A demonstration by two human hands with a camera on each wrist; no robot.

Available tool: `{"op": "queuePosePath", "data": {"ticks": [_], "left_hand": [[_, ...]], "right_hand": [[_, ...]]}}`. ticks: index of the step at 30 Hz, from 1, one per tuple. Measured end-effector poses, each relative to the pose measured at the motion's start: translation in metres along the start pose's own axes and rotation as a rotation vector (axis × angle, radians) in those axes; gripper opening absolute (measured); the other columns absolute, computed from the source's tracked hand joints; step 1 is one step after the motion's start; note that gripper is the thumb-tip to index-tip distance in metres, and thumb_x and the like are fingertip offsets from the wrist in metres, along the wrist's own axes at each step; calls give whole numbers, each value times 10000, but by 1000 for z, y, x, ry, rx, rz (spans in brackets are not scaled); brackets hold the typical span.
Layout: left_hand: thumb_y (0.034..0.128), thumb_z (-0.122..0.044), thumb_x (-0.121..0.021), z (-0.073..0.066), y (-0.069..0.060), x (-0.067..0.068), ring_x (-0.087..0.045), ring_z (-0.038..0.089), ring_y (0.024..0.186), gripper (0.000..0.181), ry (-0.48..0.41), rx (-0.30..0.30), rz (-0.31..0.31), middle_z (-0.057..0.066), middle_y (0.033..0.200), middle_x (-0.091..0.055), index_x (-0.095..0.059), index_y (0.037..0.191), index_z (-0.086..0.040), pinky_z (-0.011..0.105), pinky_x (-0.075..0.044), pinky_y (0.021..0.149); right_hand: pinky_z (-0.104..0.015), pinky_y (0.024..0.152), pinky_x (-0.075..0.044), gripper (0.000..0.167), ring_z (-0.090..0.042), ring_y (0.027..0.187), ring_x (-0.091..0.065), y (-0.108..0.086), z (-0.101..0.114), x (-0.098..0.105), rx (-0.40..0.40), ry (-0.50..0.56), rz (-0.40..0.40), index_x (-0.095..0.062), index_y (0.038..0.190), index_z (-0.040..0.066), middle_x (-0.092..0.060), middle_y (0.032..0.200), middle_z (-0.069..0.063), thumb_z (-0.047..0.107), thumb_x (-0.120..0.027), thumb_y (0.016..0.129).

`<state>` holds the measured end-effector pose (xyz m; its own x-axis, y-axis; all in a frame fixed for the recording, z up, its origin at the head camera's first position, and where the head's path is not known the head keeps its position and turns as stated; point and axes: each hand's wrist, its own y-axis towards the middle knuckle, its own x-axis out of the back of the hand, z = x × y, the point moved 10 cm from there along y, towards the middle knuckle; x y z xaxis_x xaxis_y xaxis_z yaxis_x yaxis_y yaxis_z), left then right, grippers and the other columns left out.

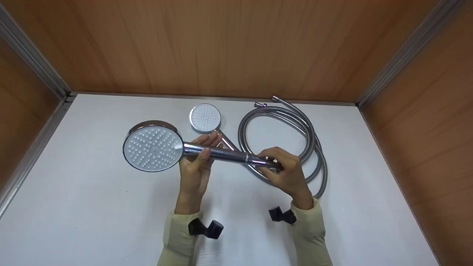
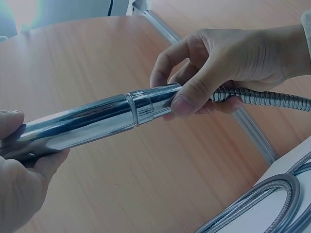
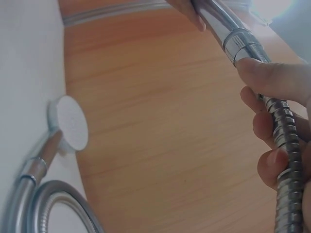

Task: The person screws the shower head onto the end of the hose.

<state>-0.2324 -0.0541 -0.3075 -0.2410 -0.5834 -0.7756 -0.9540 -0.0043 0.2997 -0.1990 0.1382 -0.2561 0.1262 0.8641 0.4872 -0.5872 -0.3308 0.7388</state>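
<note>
1. Head: over the table (image 1: 92,214), the shower head (image 1: 168,148) points left, long axis nearly crosswise; only here we see its spray face (image 1: 151,149).
2. Left wrist: left hand (image 2: 22,187) grips the handle (image 2: 82,121), right hand (image 2: 221,58) pinches the fitting (image 2: 164,99).
3. Right wrist: we see ribbed hose (image 3: 289,194) along the right hand's fingers.

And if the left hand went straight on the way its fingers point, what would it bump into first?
In the head view, the left hand points toward the smaller shower head, so probably that. But the hand seems raised above the table, so it might pass over it.
</note>
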Motion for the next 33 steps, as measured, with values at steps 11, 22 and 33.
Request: {"op": "queuePosePath", "data": {"ticks": [11, 22, 33], "left_hand": [[875, 8, -627, 0, -1, -1, -650, 219, 1102, 251, -5, 10, -11, 85, 1131, -693, -596, 1115, -58, 358, -480, 1054], [876, -1, -628, 0, -1, 0, -646, 223, 1105, 252, 16, 23, -33, 84, 1131, -685, -578, 1117, -56, 371, -473, 1066], [878, 3, -625, 0, 0, 0, -645, 220, 1111, 251, 24, 12, -17, 77, 1132, -692, -586, 1117, -61, 372, -476, 1062]], "right_hand": [[-190, 411, -381, 296, -129, 565, -486, -1, -1, 0, -29, 14, 7, -666, 921, 3, -685, 829, -111, -74, -794, 666], [-177, 373, -332, 275, -123, 490, -433, -1, -2, 1, -38, -13, 14, -669, 915, 16, -675, 791, -90, -40, -798, 679], [-155, 429, -403, 277, -118, 589, -515, -1, -1, 0, -26, 7, 17, -676, 934, -12, -692, 833, -120, -49, -788, 684]]}}
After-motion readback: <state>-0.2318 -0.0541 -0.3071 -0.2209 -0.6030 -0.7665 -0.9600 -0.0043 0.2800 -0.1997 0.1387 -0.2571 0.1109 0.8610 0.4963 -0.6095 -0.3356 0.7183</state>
